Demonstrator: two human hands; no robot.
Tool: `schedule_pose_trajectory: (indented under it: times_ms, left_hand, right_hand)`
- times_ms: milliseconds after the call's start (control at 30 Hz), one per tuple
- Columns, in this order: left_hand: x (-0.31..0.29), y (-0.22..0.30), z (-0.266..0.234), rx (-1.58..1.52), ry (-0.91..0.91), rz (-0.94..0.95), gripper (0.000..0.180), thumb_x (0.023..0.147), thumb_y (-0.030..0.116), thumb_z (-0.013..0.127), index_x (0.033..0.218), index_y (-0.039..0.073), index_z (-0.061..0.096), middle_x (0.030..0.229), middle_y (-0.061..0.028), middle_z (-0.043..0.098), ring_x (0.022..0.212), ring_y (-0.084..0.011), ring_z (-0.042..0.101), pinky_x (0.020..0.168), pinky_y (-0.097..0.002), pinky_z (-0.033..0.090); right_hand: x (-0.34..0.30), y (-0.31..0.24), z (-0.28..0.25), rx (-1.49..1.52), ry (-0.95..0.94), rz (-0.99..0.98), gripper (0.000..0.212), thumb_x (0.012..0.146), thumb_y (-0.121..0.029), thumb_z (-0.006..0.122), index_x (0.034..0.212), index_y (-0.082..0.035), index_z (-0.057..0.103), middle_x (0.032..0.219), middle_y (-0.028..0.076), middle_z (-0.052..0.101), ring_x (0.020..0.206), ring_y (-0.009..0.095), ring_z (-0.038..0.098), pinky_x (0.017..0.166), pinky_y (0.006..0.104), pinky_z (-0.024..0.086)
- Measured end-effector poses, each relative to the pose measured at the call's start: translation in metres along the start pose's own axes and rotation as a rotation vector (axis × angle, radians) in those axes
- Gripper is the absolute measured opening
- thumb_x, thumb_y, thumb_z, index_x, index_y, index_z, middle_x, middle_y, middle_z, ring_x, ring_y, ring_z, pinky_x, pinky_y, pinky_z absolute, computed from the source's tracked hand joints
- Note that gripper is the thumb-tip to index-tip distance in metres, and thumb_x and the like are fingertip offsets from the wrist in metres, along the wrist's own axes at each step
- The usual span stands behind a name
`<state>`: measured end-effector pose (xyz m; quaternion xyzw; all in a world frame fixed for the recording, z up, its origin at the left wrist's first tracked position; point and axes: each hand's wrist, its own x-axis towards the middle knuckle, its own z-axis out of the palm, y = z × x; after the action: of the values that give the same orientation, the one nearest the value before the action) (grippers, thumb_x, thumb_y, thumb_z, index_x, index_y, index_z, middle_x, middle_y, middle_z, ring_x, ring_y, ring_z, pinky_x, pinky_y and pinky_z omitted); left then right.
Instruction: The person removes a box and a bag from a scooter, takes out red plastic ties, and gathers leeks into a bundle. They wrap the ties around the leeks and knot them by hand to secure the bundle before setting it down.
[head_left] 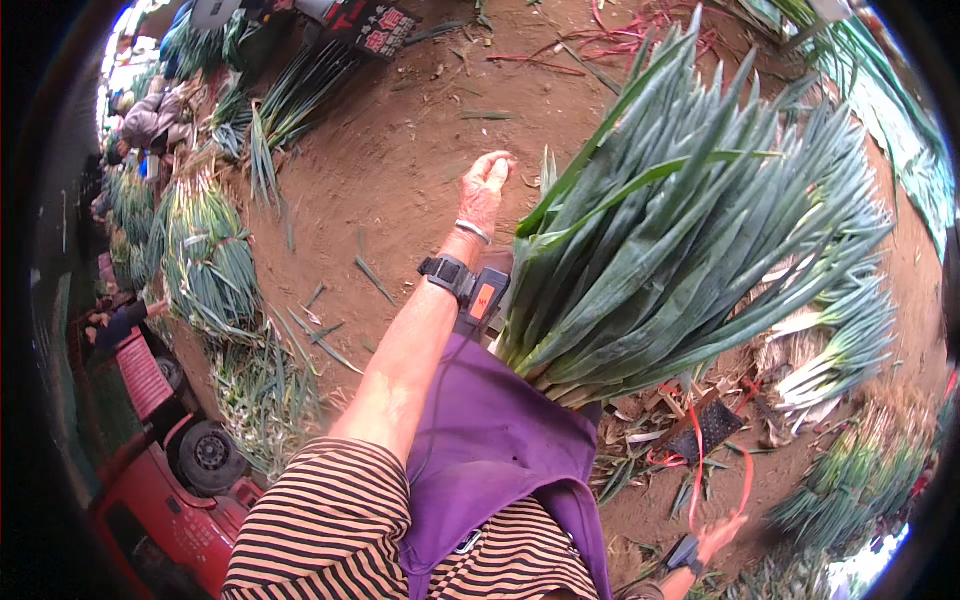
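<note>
A large bundle of green onions (pixel 640 240) lies in front of me, its long green leaves spread away and to the right. Its lower end rests against my purple apron (pixel 500 430). My left hand (pixel 484 190) is held out beyond the bundle's left side, fingers curled together; whatever may be in them is too small to tell. At the lower right my right hand (pixel 716 538) is closed on a red plastic strap (pixel 748 475), which loops up toward the ground beside the bundle. The fingertips there are partly hidden.
More green onions (pixel 825 370) with white stems lie to the right, and another bundle (pixel 205 250) stands at left. Red straps (pixel 640 45) are strewn on the dirt ground (pixel 380 170) ahead. A red vehicle (pixel 170 510) stands at lower left; other people are along the left edge.
</note>
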<state>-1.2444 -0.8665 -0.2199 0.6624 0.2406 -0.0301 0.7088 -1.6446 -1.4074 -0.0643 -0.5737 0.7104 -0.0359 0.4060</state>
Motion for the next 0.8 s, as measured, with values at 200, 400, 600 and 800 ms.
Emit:
schedule_pose_trajectory:
  times_ms: [200, 400, 600, 800]
  left_hand:
    - [-0.015, -0.063, -0.06, 0.221, 0.057, -0.393, 0.024, 0.083, 0.028, 0.055, 0.102, 0.014, 0.056, 0.093, 0.0015, 0.06, 0.086, -0.0107, 0.054, 0.069, -0.0301, 0.041]
    - [-0.042, -0.098, -0.114, 0.412, -0.002, -0.469, 0.023, 0.08, 0.025, 0.056, 0.099, 0.011, 0.054, 0.077, 0.0035, 0.054, 0.062, -0.0056, 0.046, 0.05, -0.0189, 0.036]
    - [-0.052, -0.116, -0.119, 0.399, -0.007, -0.57, 0.022, 0.08, 0.024, 0.056, 0.098, 0.011, 0.053, 0.071, 0.0048, 0.05, 0.053, -0.0048, 0.041, 0.044, -0.0193, 0.034]
    - [-0.051, -0.107, -0.121, 0.579, -0.218, -0.581, 0.04, 0.081, 0.028, 0.057, 0.113, 0.005, 0.051, 0.097, -0.0077, 0.058, 0.085, -0.0149, 0.055, 0.07, -0.0285, 0.046]
  right_hand:
    - [0.051, 0.057, -0.135, -0.618, 0.307, -0.22, 0.04, 0.086, -0.044, 0.041, 0.098, -0.008, 0.052, 0.07, 0.004, 0.048, 0.061, 0.016, 0.049, 0.05, 0.0305, 0.04]
    - [0.021, 0.038, -0.205, -0.996, 0.461, -0.219, 0.039, 0.088, -0.04, 0.038, 0.097, -0.005, 0.053, 0.077, 0.008, 0.052, 0.069, 0.021, 0.051, 0.057, 0.0322, 0.041]
    - [0.022, 0.008, -0.283, -1.092, 0.516, -0.29, 0.04, 0.089, -0.037, 0.036, 0.096, -0.002, 0.055, 0.084, 0.013, 0.055, 0.077, 0.025, 0.053, 0.065, 0.0338, 0.041]
    - [0.062, 0.01, -0.374, -1.017, 0.418, -0.486, 0.041, 0.09, -0.033, 0.033, 0.095, 0.0, 0.056, 0.091, 0.017, 0.059, 0.085, 0.03, 0.055, 0.073, 0.0355, 0.042]
